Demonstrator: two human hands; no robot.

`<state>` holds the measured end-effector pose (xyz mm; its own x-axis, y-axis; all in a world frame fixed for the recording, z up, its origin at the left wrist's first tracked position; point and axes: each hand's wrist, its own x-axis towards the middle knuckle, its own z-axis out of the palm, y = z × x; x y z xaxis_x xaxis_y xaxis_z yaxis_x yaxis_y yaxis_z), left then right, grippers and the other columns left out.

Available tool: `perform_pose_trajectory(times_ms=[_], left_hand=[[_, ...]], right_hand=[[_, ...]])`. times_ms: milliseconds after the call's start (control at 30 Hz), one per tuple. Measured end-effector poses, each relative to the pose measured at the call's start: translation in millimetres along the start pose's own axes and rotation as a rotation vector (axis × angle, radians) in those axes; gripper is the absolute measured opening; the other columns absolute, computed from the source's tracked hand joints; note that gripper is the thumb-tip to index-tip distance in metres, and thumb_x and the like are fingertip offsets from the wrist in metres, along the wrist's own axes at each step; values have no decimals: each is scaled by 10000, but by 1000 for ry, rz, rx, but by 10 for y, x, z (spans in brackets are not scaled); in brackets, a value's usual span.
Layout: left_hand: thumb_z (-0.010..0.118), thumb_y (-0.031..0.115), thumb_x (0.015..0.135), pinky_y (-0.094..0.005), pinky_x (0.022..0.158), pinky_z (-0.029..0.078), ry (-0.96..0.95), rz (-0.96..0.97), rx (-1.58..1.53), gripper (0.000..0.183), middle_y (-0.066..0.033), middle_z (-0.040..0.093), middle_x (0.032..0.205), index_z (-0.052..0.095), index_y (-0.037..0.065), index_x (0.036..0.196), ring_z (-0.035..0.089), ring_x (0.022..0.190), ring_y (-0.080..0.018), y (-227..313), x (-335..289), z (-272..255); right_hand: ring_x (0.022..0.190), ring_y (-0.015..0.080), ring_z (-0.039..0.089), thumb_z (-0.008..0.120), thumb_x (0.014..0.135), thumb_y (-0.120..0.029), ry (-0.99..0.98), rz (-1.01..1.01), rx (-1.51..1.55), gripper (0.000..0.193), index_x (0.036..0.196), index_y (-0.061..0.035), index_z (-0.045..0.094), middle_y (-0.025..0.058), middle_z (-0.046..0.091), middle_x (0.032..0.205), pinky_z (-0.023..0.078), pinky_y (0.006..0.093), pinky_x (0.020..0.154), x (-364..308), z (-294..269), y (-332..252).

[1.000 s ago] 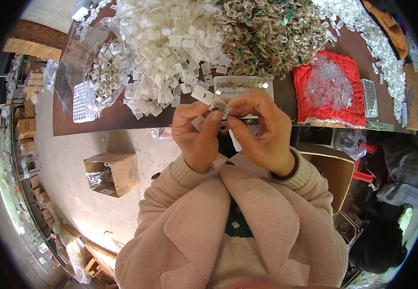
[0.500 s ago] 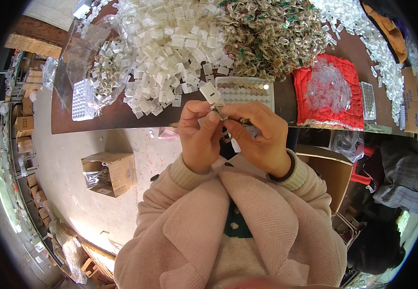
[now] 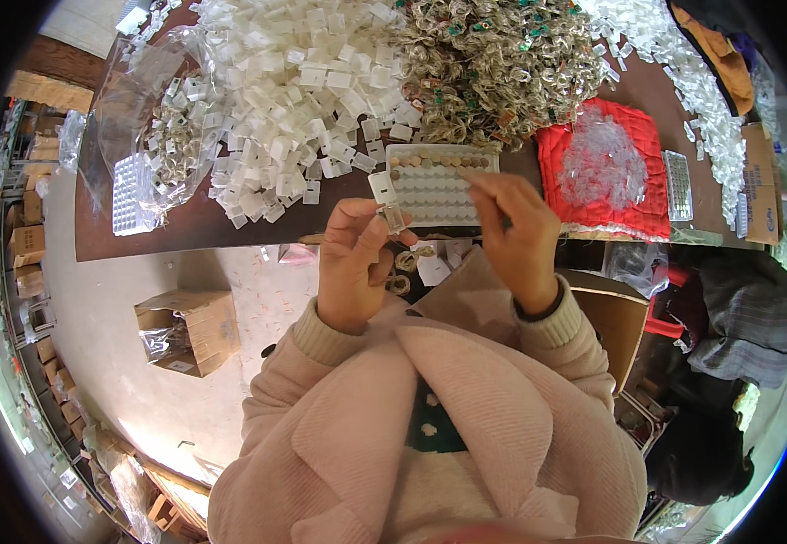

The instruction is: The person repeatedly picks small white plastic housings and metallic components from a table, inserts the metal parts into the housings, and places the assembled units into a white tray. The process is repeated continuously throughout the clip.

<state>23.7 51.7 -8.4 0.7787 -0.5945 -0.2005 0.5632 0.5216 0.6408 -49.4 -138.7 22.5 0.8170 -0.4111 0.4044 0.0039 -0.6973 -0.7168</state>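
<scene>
My left hand (image 3: 353, 263) is closed in a pinch on a small white plastic case (image 3: 382, 189) with a slot in its face. A clear plastic part (image 3: 394, 218) shows against the case at my fingertips. Over the right side of a shallow white tray (image 3: 441, 220), my right hand (image 3: 522, 238) reaches out with its index finger stretched toward the small round pieces. Its fingertips look apart, with nothing visible between them. Brownish round pieces (image 3: 425, 161) line the tray's far rows; paler ones fill the nearer rows.
A heap of white plastic cases (image 3: 294, 100) lies left of the tray, with a pile of twisted cords (image 3: 493, 72) behind it. Clear plastic bits (image 3: 607, 163) rest on a red cloth (image 3: 557, 195) to the right. An open cardboard box (image 3: 208, 331) stands on the floor.
My hands have parted. The right one has let go of the case and moved up to the tray; the left still holds the case, slightly further left.
</scene>
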Motion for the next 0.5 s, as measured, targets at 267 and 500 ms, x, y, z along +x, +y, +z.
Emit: perform_pose_trajectory(times_ms=[267, 500], left_hand=[[594, 98, 1001, -162, 418, 295, -15, -33, -11, 148, -144, 696, 1053, 559, 87, 1145, 650, 781, -122, -21, 50, -36], [601, 80, 994, -159, 431, 306, 1, -37, -15, 156, -147, 696, 1037, 564, 88, 1145, 630, 751, -101, -65, 52, 22]], right_hand=[[846, 282, 663, 701, 809, -19, 15, -104, -296, 229, 1021, -104, 716, 83, 666, 923, 543, 366, 694, 68, 182, 341], [809, 303, 649, 687, 815, -13, -49, -205, -120, 211, 1015, -80, 683, 90, 654, 922, 534, 371, 661, 139, 127, 122]])
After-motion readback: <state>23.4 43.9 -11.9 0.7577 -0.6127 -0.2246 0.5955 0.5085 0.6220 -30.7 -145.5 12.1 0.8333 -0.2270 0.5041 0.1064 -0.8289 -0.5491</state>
